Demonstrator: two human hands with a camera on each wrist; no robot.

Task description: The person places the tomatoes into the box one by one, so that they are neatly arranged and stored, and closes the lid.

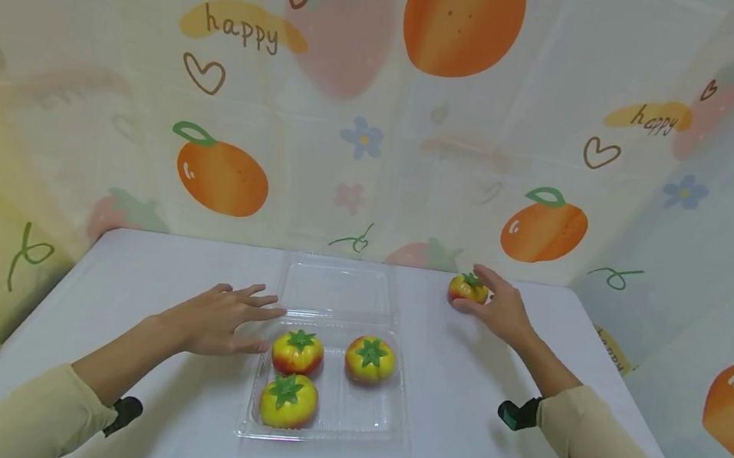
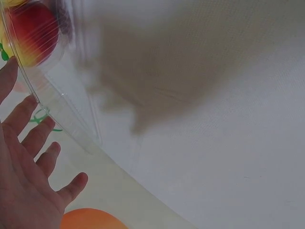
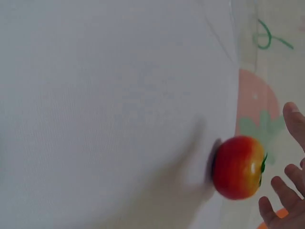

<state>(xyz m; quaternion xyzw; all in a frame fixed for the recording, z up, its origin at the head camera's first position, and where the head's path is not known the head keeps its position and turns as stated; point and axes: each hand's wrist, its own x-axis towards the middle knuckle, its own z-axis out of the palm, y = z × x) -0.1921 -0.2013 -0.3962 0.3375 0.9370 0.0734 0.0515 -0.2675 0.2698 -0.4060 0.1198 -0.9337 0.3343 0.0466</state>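
Note:
A clear plastic clamshell box lies with its lid folded back. Inside are two tomato-like fruits, a red-yellow one and a yellower one, in the left half, and a third fruit in the right half. My left hand is spread at the box's left side, fingertips by the rim near the hinge; whether they touch it I cannot tell. Beyond the box to the right, another red-yellow fruit sits on the table. My right hand reaches around it, fingers parted and apart from it in the right wrist view.
A white-covered table carries everything. Its far edge meets a hanging curtain printed with oranges and strawberries, which also closes off both sides. Dark wrist straps sit by the sleeves.

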